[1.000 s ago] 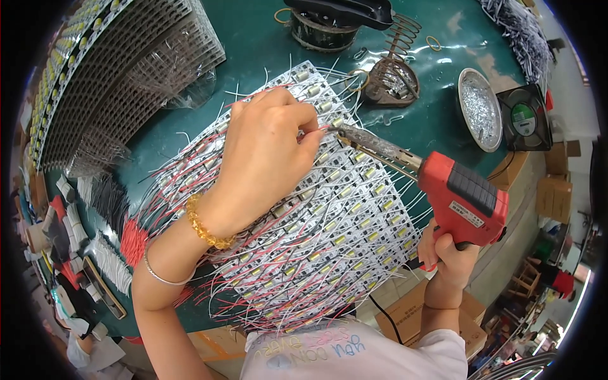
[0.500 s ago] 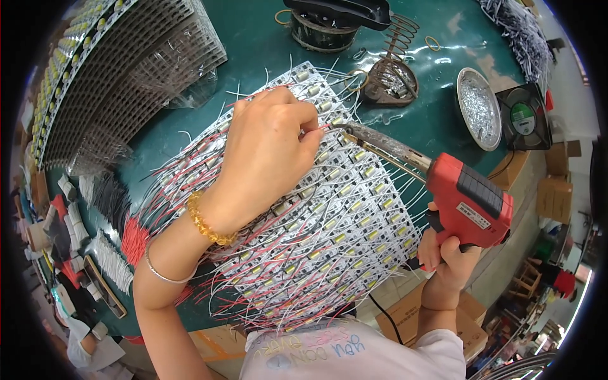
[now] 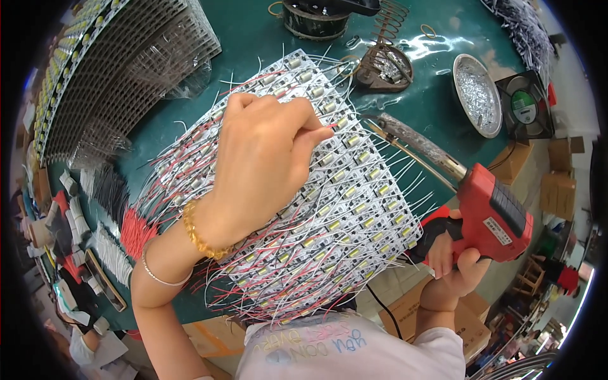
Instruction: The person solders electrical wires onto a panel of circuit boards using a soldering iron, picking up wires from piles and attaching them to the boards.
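Observation:
A panel of small circuit boards (image 3: 380,218) with yellowish rectangular parts lies across the table, with many red, white and black wires soldered over it. Above its upper half, my left hand (image 3: 266,149) is closed in a pinch, and the end of a red wire (image 3: 334,126) shows at its fingertips against the panel. My right hand (image 3: 453,259) grips a red and black soldering gun (image 3: 497,215) by its handle. Its dark tip points left, just off the panel's right edge, apart from the pinched wire. A thin solder feed tube runs below its barrel.
Beyond the panel stand a coiled iron holder (image 3: 386,66), a dark round tin (image 3: 313,22) and a metal bowl (image 3: 477,95) of silvery bits. A small fan (image 3: 524,107) sits far right. Stacked panels (image 3: 114,76) and bundles of red wires (image 3: 138,231) are at left.
The soldering gun has drawn back to the right, its tip leaving the spot beside my left fingertips. My left hand keeps its pinch almost in place. The view has shifted slightly.

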Tool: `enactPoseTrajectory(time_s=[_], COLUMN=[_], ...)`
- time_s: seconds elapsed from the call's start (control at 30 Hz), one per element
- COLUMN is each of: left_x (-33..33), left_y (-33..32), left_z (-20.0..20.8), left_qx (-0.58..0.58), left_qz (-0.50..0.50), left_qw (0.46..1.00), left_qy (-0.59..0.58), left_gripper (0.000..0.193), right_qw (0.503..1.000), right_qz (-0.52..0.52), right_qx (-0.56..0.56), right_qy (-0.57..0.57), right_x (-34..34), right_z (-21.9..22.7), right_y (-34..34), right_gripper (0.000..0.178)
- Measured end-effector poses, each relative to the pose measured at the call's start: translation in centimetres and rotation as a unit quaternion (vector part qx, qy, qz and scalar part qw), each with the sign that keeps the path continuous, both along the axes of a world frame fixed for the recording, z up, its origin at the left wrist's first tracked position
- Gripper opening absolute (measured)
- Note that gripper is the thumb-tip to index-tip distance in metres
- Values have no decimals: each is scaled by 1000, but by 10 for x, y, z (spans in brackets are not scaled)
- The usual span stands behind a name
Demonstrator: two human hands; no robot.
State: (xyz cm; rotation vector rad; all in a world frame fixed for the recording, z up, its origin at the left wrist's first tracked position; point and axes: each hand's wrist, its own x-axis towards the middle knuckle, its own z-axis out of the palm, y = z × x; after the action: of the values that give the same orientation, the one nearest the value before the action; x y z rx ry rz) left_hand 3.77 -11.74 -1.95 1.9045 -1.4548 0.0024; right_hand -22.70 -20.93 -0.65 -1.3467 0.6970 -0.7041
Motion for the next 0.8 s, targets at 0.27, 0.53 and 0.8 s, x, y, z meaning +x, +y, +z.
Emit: enactPoseTrajectory(time_s=[0.27,0.53,0.8], left_x=[-9,-12,-14], left_y=[-5,-3,-5], left_z=[-18,-23,-30], left_qx=[64,52,15], left_qz=[36,41,45], left_qw=[995,997,997], left_qy=[65,37,-60], left_gripper=[11,12,13], right_qw=[999,998,998], right_qz=[-26,-23,-47], right_qx=[-11,9,5], right_qy=[39,58,36], right_x=[3,5,5], right_z=[-6,-9,-11], right_y=[6,5,6], right_gripper=[79,75,79])
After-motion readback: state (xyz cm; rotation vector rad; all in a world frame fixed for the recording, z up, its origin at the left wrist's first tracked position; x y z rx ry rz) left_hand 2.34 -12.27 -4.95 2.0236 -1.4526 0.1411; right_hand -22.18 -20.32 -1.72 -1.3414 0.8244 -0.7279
